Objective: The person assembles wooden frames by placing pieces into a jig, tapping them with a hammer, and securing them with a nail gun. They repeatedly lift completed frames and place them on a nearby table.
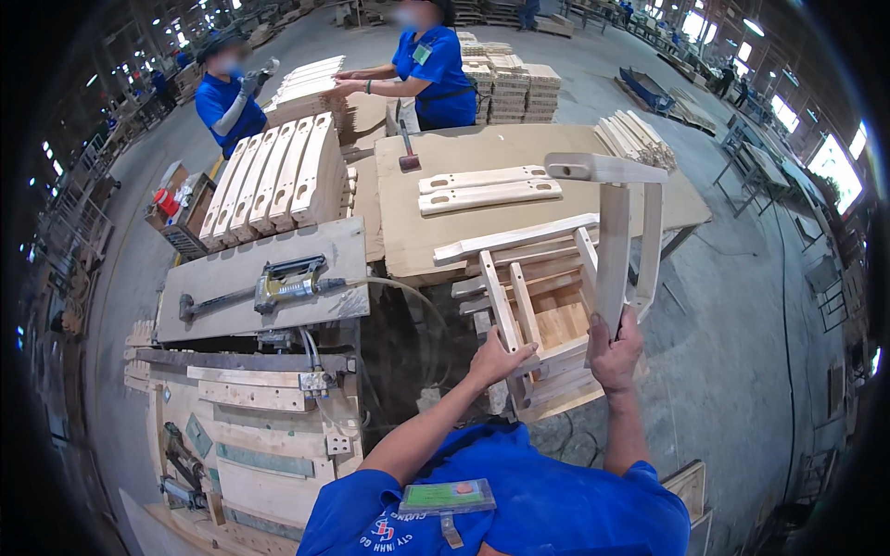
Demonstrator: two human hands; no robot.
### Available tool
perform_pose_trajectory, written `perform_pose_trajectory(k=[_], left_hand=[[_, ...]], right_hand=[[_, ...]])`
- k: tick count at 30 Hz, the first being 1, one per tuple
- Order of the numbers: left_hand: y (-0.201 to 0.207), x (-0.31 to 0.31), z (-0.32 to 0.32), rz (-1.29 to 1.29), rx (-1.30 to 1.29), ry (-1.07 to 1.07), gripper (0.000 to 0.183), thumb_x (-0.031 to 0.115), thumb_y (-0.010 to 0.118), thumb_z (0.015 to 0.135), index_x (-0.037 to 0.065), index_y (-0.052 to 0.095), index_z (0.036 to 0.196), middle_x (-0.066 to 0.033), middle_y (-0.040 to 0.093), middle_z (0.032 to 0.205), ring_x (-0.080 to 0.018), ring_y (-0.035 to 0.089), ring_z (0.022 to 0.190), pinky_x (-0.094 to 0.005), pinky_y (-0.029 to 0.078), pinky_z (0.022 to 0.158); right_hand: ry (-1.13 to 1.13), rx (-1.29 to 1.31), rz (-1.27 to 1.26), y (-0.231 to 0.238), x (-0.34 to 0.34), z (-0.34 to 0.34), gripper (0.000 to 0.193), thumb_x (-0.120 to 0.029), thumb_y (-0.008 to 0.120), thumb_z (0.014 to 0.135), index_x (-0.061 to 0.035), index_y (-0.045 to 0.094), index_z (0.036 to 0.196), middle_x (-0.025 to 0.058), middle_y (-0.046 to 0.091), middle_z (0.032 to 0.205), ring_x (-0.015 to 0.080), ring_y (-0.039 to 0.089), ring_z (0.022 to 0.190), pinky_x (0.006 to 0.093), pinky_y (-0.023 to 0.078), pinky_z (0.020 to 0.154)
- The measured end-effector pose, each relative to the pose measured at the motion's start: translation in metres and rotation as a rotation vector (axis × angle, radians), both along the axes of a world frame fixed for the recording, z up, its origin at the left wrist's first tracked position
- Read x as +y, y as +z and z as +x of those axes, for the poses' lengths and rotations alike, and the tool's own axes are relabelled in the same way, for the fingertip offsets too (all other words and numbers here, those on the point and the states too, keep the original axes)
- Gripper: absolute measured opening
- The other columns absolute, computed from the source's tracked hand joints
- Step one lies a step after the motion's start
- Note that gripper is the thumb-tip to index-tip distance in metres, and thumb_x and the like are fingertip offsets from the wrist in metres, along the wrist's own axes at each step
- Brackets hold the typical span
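Observation:
My right hand (616, 357) is closed around the lower end of a pale wooden leg frame (614, 250), which stands tilted up with a crosspiece on top. My left hand (502, 358) grips the near left corner of a slatted wooden frame (496, 292), thumb over the rail. This frame lies on more wooden frames, piled against the near side of the table. Two pale curved rails (491, 196) with oval slots lie on the table beyond my hands.
A cardboard-covered table (547, 144) holds a mallet (408, 159) and a stack of slats (635, 139). To the left lie a nail gun (283, 289) with a hose, a wooden jig (264, 445) and slotted boards (273, 176). Two co-workers in blue handle boards (311, 79) at the far side.

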State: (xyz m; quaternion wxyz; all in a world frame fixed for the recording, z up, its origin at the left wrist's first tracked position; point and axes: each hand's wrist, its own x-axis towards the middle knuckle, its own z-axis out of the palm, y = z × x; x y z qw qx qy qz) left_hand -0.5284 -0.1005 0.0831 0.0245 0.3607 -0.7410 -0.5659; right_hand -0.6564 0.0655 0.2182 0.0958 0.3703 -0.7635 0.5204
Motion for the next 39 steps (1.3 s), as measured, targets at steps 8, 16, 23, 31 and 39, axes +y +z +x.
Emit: perform_pose_trajectory(k=[8,16,23,31,39], left_hand=[[0.073,-0.001,0.066,0.276,0.701,0.132,0.108,0.053,0.078,0.099,-0.005,0.019,0.168,-0.0335,0.047,0.16,-0.0403,0.052,0.148,-0.0488,0.046,0.12],[0.206,-0.023,0.21,-0.38,0.933,0.808,0.064,0.02,0.076,0.089,-0.002,0.052,0.144,-0.0203,0.068,0.121,-0.0282,0.068,0.115,-0.0424,0.053,0.1],[0.216,0.026,0.44,-0.509,0.743,1.0,0.071,0.019,0.075,0.081,-0.003,0.053,0.146,-0.0191,0.066,0.121,-0.0245,0.066,0.112,-0.0373,0.053,0.098],[0.25,0.094,0.569,-0.198,0.285,1.049,0.073,0.021,0.081,0.08,-0.002,0.054,0.144,-0.013,0.065,0.116,-0.0252,0.066,0.105,-0.0422,0.055,0.093],[0.162,0.051,0.545,-1.386,-0.567,1.349,0.05,0.027,0.08,0.092,0.004,0.064,0.133,-0.0155,0.065,0.124,-0.0365,0.061,0.12,-0.0498,0.048,0.106]], right_hand=[[0.173,0.215,0.006,0.009,-0.045,0.057,0.022,-0.016,0.074,0.099,0.0001,0.059,0.101,0.0192,0.06,0.079,0.0394,0.06,0.067,0.046,0.049,0.062],[1.076,-0.855,-0.248,-0.002,-0.114,0.25,0.047,-0.028,0.068,0.102,-0.0001,0.056,0.137,0.0149,0.067,0.115,0.026,0.067,0.109,0.039,0.053,0.092],[1.052,0.559,-0.263,0.077,-0.214,0.252,0.062,-0.013,0.077,0.092,-0.0007,0.055,0.149,0.0224,0.066,0.137,0.0415,0.062,0.128,0.0499,0.047,0.111],[1.647,0.634,0.197,0.089,-0.321,0.399,0.066,-0.006,0.075,0.092,-0.0013,0.05,0.153,0.0259,0.067,0.133,0.0464,0.066,0.121,0.0498,0.051,0.105],[1.757,0.397,0.436,-0.015,-0.366,0.501,0.056,-0.024,0.077,0.096,-0.0044,0.056,0.143,0.0265,0.073,0.121,0.0484,0.069,0.115,0.0528,0.054,0.095]])
